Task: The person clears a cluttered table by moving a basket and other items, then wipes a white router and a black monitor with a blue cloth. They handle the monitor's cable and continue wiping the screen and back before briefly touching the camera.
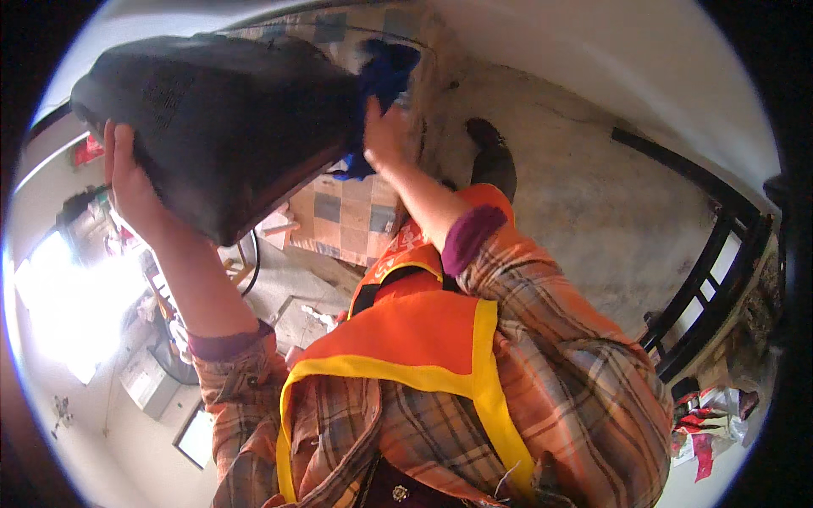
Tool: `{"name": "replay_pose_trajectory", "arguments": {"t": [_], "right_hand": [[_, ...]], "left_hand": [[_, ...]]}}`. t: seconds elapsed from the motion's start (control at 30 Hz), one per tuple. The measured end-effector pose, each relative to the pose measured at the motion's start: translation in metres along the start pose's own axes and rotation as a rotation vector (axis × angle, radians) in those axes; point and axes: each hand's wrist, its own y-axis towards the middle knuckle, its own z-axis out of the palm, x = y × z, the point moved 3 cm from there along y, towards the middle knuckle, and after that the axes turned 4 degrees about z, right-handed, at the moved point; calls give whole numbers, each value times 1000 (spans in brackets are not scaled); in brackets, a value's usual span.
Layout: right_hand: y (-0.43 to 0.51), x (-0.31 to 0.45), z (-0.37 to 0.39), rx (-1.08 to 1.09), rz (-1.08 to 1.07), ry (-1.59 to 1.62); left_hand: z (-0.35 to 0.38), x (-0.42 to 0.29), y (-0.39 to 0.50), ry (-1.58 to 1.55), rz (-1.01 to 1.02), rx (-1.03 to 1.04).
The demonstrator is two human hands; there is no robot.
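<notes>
A large black plastic housing (222, 114) with vent slits, apparently the back of a CRT television, sits tilted at the upper left. My left hand (130, 171) grips its left edge, the fingers lying up along the side. At the opposite side, my right hand (389, 136) is curled on a bunched blue cloth (387, 70), thumb towards the housing. Folds of the cloth show above and below the hand; part is hidden behind it. Under the housing is a table with a checkered cover (343, 213), and the contact between them is mostly hidden.
Concrete floor (571, 209) lies to the right, with my dark shoe (486, 133) on it. A black slatted frame (711, 286) stands farther right, near packets (705, 419). At left are a bright window (76, 305), a white box (147, 381) and a black cable (255, 260).
</notes>
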Motion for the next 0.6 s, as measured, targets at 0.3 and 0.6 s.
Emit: {"name": "replay_pose_trajectory", "arguments": {"t": [0.3,0.6], "right_hand": [[-48,44,3,582,547,674],[-183,182,-77,982,401,554]], "left_hand": [[-10,15,21,-177,114,-103],[-15,38,41,-115,212,-151]]}}
